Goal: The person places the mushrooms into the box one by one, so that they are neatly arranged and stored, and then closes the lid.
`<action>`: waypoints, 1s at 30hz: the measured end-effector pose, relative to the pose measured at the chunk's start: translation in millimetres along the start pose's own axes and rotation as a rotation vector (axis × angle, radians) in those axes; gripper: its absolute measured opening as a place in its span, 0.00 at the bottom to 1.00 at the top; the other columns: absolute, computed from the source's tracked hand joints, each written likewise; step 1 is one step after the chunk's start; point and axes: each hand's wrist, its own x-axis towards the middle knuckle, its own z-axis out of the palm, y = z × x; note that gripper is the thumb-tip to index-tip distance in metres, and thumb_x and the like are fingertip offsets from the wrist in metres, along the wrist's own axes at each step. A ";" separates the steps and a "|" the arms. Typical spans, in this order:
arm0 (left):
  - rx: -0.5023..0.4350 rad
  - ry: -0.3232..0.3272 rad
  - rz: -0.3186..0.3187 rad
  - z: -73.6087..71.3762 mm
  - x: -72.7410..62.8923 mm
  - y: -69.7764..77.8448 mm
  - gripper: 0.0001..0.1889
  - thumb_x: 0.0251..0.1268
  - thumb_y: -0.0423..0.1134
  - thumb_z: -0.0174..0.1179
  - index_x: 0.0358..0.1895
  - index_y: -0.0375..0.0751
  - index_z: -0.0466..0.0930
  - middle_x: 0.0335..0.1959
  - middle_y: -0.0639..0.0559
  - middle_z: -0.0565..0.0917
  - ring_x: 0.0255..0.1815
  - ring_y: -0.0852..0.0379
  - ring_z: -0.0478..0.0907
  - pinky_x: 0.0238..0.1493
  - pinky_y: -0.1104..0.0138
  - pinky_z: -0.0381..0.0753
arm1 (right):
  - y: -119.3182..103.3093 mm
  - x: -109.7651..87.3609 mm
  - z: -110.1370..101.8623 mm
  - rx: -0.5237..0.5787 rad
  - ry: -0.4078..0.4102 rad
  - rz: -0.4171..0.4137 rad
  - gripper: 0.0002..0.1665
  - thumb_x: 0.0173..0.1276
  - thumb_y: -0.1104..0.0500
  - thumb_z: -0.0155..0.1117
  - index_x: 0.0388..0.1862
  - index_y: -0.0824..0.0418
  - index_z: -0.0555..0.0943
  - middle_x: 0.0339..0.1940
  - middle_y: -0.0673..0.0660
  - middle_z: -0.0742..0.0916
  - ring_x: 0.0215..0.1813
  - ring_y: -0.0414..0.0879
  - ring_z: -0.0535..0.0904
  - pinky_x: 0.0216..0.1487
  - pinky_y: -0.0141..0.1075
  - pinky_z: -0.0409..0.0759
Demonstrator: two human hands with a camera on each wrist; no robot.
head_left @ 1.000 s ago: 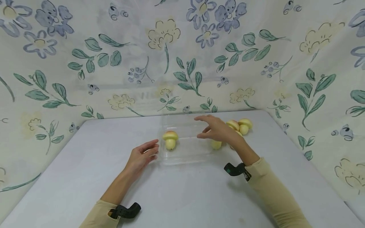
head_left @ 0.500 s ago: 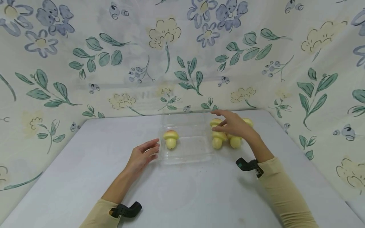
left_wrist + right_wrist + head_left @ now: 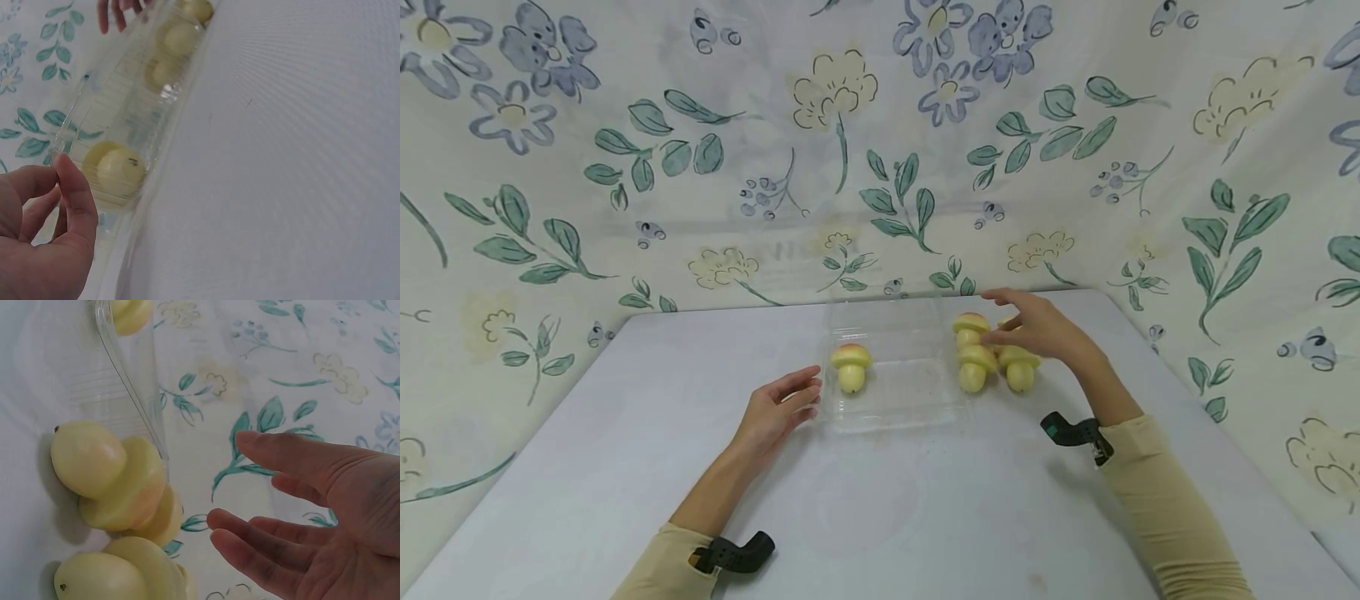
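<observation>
In the head view, a clear plastic box (image 3: 898,412) stands mid-table with one yellow mushroom-shaped piece (image 3: 852,368) inside, near its left wall. My left hand (image 3: 778,412) is at that wall; in the left wrist view its thumb and a finger pinch the box's rim. Just right of the box lie several more mushroom-shaped pieces (image 3: 1019,369), pale yellow with a pinkish tinge on the caps. Over the back of this group hangs my right hand (image 3: 1037,327), thumb and fingers spread apart, holding nothing. It partly hides one piece behind it.
The white table (image 3: 865,517) carries the box and the pieces. Behind it hangs a floral cloth (image 3: 715,192), which also runs along both sides. A black wrist camera (image 3: 1078,433) sits on the right sleeve, another camera (image 3: 733,554) on the left.
My right hand has moved right, from over the box to over the group of mushroom-shaped pieces, uncovering the nearer ones. My left hand and the piece in the box have stayed put.
</observation>
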 end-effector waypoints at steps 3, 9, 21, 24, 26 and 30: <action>-0.014 -0.003 0.005 0.9 0.3 -0.5 0.29 0.68 0.34 0.61 0.70 0.31 0.65 0.48 0.57 0.81 0.40 0.65 0.78 0.43 0.75 0.82 | 1.8 0.1 -1.8 0.000 0.002 0.010 0.43 0.65 0.49 0.70 0.75 0.53 0.63 0.72 0.66 0.69 0.60 0.62 0.80 0.59 0.55 0.80; -0.008 0.002 0.000 1.1 -0.1 0.1 0.29 0.68 0.35 0.61 0.70 0.32 0.65 0.50 0.55 0.81 0.41 0.65 0.78 0.44 0.75 0.83 | 9.1 2.5 -6.3 -0.036 0.014 0.042 0.41 0.67 0.51 0.68 0.75 0.53 0.63 0.72 0.67 0.70 0.61 0.62 0.80 0.58 0.55 0.81; -0.001 0.008 -0.001 1.1 0.2 0.8 0.28 0.69 0.35 0.61 0.70 0.32 0.66 0.50 0.55 0.82 0.41 0.66 0.78 0.43 0.75 0.83 | 27.3 4.3 -13.0 -0.024 0.021 0.089 0.42 0.67 0.46 0.67 0.75 0.53 0.62 0.72 0.68 0.70 0.63 0.64 0.77 0.60 0.57 0.78; -0.001 0.006 0.000 1.3 0.0 1.2 0.28 0.69 0.35 0.61 0.70 0.33 0.66 0.50 0.56 0.82 0.41 0.66 0.79 0.44 0.75 0.83 | 30.7 3.0 -14.4 -0.020 0.030 0.105 0.42 0.67 0.45 0.67 0.75 0.53 0.62 0.72 0.68 0.69 0.64 0.65 0.77 0.60 0.58 0.78; 0.001 0.002 -0.001 1.3 -0.5 1.4 0.28 0.69 0.35 0.61 0.70 0.33 0.66 0.50 0.55 0.81 0.41 0.66 0.78 0.44 0.75 0.83 | 32.5 1.2 -15.4 -0.013 0.033 0.117 0.42 0.67 0.46 0.66 0.76 0.53 0.62 0.72 0.68 0.69 0.64 0.66 0.76 0.60 0.58 0.78; 0.003 -0.002 -0.003 0.8 -1.2 1.4 0.29 0.68 0.35 0.61 0.70 0.32 0.65 0.49 0.56 0.81 0.42 0.65 0.78 0.44 0.75 0.83 | 37.5 -1.6 -17.0 -0.005 0.038 0.129 0.41 0.69 0.47 0.65 0.76 0.55 0.61 0.73 0.69 0.68 0.64 0.68 0.75 0.60 0.59 0.78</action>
